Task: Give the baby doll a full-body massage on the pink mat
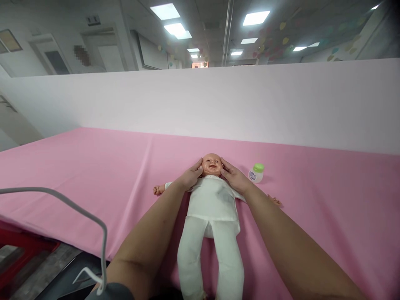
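A baby doll (pixel 214 200) in white clothes lies on its back, its head toward the far side and its legs toward me. My left hand (pixel 191 175) cups the left side of the doll's head, thumb near the cheek and fingers reaching behind the ear. Against the opposite side of the head my right hand (pixel 234 176) is placed the same way, so the head rests between both palms. The fingertips are partly hidden behind the head. The doll's arms stretch out sideways beneath my forearms.
Right of the doll stands a small clear jar (pixel 255 175) with a green lid. Pink cloth (pixel 103 166) covers the table, which meets a low white wall (pixel 200 104) with glass above. A grey cable (pixel 78 207) loops at lower left, near a red stool (pixel 21 250).
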`<state>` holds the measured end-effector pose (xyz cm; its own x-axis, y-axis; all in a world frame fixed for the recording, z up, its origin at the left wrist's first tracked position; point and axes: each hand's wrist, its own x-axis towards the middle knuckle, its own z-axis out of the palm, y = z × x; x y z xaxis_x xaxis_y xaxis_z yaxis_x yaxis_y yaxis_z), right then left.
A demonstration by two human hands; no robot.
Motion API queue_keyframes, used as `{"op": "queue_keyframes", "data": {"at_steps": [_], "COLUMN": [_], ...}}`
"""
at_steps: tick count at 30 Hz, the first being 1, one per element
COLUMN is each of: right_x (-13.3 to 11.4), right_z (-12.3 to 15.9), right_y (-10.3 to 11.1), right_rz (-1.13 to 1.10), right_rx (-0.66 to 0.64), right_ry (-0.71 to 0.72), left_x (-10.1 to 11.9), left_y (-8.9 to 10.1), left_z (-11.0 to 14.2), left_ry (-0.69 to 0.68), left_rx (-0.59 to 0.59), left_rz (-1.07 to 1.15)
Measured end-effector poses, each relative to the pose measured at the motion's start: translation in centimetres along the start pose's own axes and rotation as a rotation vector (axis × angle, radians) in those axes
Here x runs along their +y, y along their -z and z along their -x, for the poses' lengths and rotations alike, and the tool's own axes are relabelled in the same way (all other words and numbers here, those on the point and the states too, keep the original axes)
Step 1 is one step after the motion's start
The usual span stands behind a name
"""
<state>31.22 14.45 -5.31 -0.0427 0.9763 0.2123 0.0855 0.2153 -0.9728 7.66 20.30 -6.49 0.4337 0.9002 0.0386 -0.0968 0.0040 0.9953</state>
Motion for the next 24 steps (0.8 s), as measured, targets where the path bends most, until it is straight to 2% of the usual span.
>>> {"op": "queue_keyframes", "data": {"at_steps": [8, 13, 18, 24], "right_x": [-0.9, -0.8, 0.0, -0.2], "right_z": [0.2, 0.1, -0.5, -0.4], "right_y": [-0.8, -1.3, -1.6, -1.2], "right_rz": [-0.012, 0.056, 0.09, -0.004], "right_rx": [0.018, 0.064, 0.143, 0.101], "right_ry": [0.012, 0.013, 0.008, 0.005], "left_x": [2.0, 1.9, 1.1, 0.8], "left_y": [-0.9, -1.3, -1.0, -0.5], "left_z": [1.5, 1.5, 0.8, 0.6], "left_ry": [-0.038, -0.092, -0.088, -0.085], "left_rx": [0.06, 0.053, 0.113, 0.078], "left_rz": [-0.301, -0.377, -0.374, -0.179]}}
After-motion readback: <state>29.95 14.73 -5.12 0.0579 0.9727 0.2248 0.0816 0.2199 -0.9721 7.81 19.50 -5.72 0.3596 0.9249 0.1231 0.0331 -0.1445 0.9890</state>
